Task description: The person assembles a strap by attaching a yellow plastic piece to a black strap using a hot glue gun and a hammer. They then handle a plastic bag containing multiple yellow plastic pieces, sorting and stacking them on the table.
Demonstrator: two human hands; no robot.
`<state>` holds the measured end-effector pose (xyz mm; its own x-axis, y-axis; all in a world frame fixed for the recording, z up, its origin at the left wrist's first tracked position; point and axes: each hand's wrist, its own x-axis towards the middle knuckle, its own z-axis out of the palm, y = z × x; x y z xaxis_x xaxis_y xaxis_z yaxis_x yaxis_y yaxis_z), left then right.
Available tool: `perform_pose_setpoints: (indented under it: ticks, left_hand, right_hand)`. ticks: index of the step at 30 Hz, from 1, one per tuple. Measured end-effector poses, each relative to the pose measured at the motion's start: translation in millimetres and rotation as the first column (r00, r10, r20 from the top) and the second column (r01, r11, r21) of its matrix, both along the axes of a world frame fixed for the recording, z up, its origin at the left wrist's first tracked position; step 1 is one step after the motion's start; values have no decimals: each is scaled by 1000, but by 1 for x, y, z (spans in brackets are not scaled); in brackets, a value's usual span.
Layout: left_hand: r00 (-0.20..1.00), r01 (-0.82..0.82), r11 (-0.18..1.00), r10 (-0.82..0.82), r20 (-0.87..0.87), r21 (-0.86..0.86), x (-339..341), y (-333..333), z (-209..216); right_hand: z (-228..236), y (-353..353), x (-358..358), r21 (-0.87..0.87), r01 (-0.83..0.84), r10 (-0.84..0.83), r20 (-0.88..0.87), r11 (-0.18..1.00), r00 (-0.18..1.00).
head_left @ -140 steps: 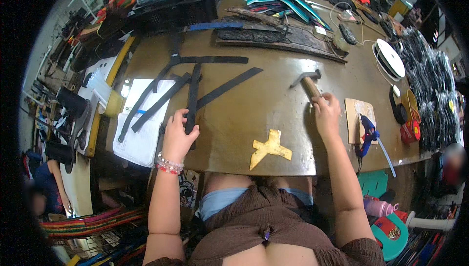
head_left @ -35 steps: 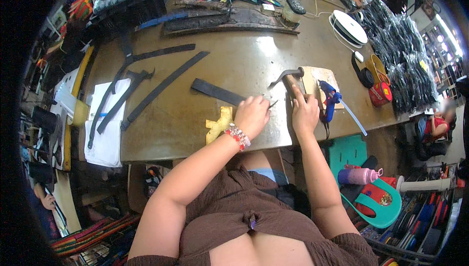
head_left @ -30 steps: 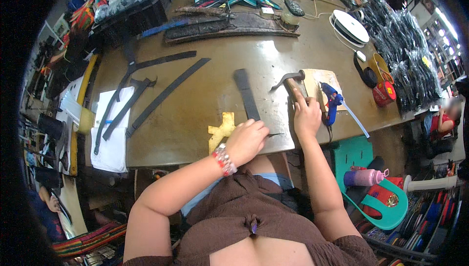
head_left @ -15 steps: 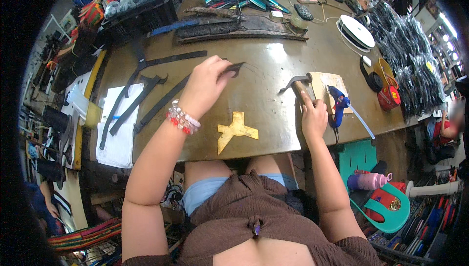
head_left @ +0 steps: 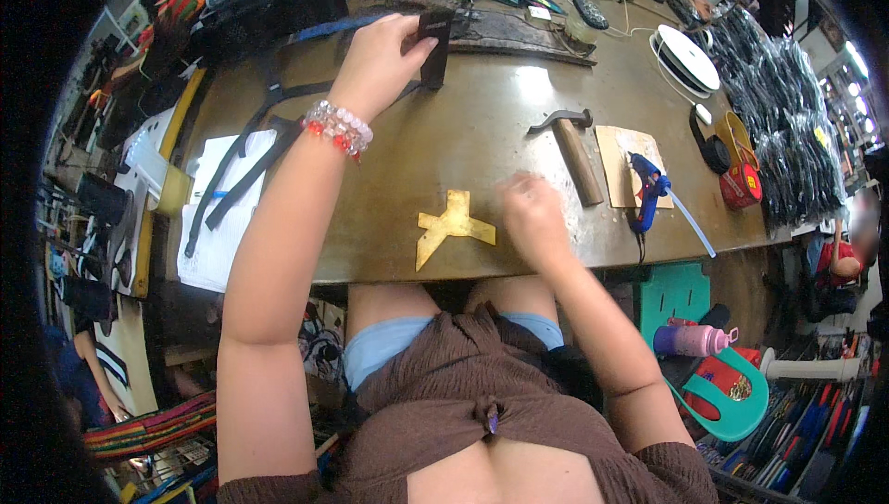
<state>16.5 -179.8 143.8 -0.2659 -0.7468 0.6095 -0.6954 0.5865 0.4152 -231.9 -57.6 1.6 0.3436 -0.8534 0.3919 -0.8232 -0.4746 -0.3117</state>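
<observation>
My left hand (head_left: 381,52) is raised over the far part of the table, gripping a flat black strap (head_left: 434,55) between thumb and fingers. Behind and below that wrist, more black straps (head_left: 243,180) lie across the table and over white paper. My right hand (head_left: 535,217), smeared by motion, hovers over the table between a yellow branching template (head_left: 454,228) and a hammer (head_left: 578,163). The hammer has a wooden handle and a curved dark head, and it lies apart from the hand. Whether the right fingers hold anything cannot be made out.
A blue glue gun (head_left: 649,191) with a clear stick rests by a tan board (head_left: 615,161). Farther right stand a white spool (head_left: 693,52) and a red tin (head_left: 741,186). A dark slab (head_left: 519,44) crosses the far side; a green stool (head_left: 674,293) is below right.
My right hand has let go of the hammer handle and moved left toward the template. My left hand has moved farther away with the strap, whose flat side now shows upright.
</observation>
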Motion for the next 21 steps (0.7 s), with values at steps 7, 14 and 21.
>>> perform_pose_setpoints:
  ticks: [7, 14, 21]
  left_hand:
    - [999, -49, 999, 49, 16, -10, 2, -9, 2]
    - [999, -20, 992, 16, -31, -127, 3, -23, 4]
    - [999, 10, 986, -15, -32, -164, 5, -27, 3]
  right_hand:
    - [1, 74, 91, 71, -305, 313, -289, 950, 905]
    - [36, 93, 78, -116, -343, 360, 209, 932, 909]
    - [48, 54, 51, 551, -110, -464, 780, 827, 419]
